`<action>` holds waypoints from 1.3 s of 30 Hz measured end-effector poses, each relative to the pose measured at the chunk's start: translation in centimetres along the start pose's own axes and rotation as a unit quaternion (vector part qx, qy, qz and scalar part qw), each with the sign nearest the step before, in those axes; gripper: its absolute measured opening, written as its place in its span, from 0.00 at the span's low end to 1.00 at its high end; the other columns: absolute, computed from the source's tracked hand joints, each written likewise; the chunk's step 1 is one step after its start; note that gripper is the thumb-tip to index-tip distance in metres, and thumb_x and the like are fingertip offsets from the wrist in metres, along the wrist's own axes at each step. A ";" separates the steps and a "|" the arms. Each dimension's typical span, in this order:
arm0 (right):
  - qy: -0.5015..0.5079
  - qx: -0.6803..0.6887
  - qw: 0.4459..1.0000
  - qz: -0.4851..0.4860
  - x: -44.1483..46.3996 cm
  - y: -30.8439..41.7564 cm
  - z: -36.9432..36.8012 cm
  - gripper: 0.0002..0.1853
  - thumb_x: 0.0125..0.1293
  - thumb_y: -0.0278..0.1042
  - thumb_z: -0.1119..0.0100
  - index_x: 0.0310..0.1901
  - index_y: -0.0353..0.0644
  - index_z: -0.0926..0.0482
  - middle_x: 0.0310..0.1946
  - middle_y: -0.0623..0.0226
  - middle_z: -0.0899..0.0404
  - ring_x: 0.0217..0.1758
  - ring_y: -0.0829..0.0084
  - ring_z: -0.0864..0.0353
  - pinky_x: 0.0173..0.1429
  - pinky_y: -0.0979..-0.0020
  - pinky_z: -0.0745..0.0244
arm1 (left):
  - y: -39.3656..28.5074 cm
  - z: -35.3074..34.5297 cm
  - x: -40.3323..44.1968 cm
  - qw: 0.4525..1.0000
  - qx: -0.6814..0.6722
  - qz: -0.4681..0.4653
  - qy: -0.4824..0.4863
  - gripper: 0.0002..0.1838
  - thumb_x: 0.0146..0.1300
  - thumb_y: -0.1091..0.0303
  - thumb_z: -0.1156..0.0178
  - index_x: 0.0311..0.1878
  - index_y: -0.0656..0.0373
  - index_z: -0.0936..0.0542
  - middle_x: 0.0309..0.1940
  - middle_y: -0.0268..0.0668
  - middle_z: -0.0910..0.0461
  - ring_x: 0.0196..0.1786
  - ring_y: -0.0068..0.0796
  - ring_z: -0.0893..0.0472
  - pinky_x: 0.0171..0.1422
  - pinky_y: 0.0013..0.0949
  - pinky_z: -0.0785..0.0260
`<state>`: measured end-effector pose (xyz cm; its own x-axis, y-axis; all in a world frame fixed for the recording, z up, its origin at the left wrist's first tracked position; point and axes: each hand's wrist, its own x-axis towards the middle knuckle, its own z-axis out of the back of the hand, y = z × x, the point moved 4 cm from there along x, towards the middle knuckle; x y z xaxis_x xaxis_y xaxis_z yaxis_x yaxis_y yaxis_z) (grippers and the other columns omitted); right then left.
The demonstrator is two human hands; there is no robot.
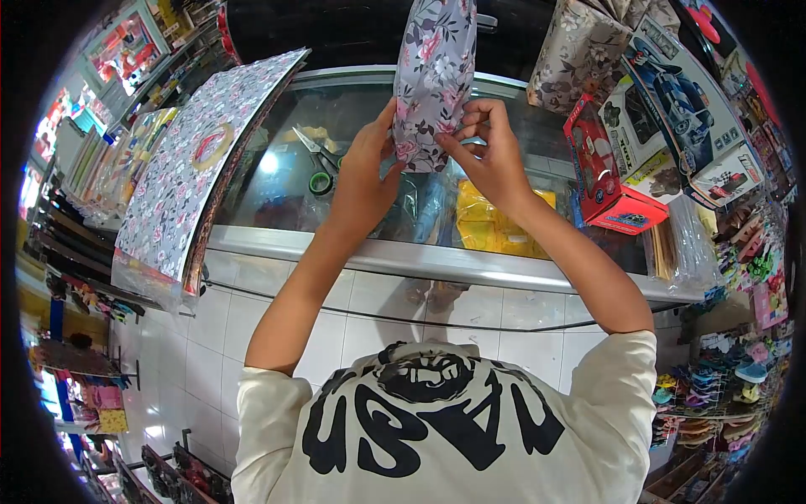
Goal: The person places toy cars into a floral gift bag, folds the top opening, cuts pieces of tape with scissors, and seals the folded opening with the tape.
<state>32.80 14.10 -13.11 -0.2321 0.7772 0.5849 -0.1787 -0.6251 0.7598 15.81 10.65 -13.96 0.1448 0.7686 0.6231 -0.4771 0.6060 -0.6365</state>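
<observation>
Upright between my hands, above the glass counter, stands a long package in grey floral paper (432,92). My left hand (369,168) is wrapped round its left side near the bottom. At the lower right edge, my right hand (487,151) pinches the paper between thumb and fingers. Open scissors (312,144) lie on the glass left of my left hand, with a green tape roll (320,182) beside their handles. A stack of floral paper sheets (180,168) rests on the left, bearing a clear tape roll (213,146).
The glass counter (420,249) has a metal front edge. Yellow packets (495,220) show beneath my right forearm. To the right are a red toy-car box (609,176), a larger car box (684,105) and a floral wrapped bag (579,55). Display racks flank both sides.
</observation>
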 end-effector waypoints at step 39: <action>0.021 -0.039 0.998 0.033 -0.8 -1.0 -0.4 0.36 0.55 0.18 0.40 0.64 0.44 0.45 0.54 0.58 0.41 0.60 0.65 0.36 0.56 0.68 0.27 | -0.5 0.1 -0.2 0.998 0.002 0.012 -0.054 0.34 0.55 0.74 0.35 0.64 0.60 0.40 0.46 0.42 0.27 0.44 0.31 0.23 0.50 0.32 0.29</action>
<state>32.79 14.08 -14.39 -0.2856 0.7312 0.6195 -0.2354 -0.6802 0.6942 15.92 10.20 -13.70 0.0386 0.7559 0.6535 -0.4836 0.5864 -0.6498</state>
